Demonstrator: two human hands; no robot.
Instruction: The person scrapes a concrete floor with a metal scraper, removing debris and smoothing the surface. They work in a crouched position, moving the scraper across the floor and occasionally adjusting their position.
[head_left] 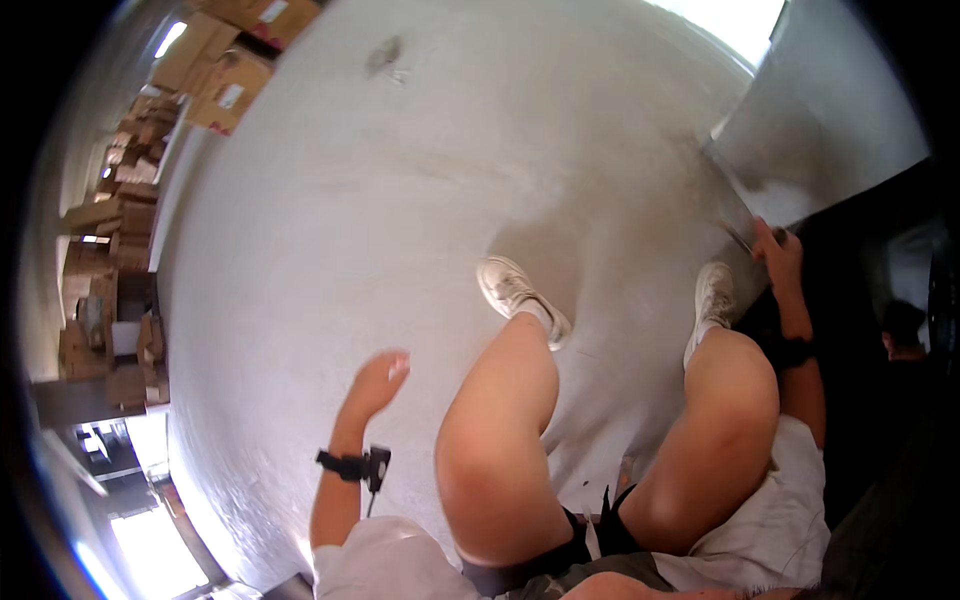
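Note:
My left hand [379,381] hangs over the pale floor at lower middle left, away from other things. Its fingers look loosely curled but are blurred, and a whitish spot shows at their tips. On the right, my right hand [782,260] is closed around a thin, stick-like tool [738,238]. One end of that tool sticks out to the left of my fingers; blur hides its exact kind. The hand is next to a dark black surface and a grey panel [830,110].
Smooth grey floor [330,230] spreads ahead of my legs and white shoes [520,298]. Stacked cardboard boxes [232,90] line the left side. A dark smudge [384,56] marks the floor far ahead. Another person [905,335] shows partly at the right rim.

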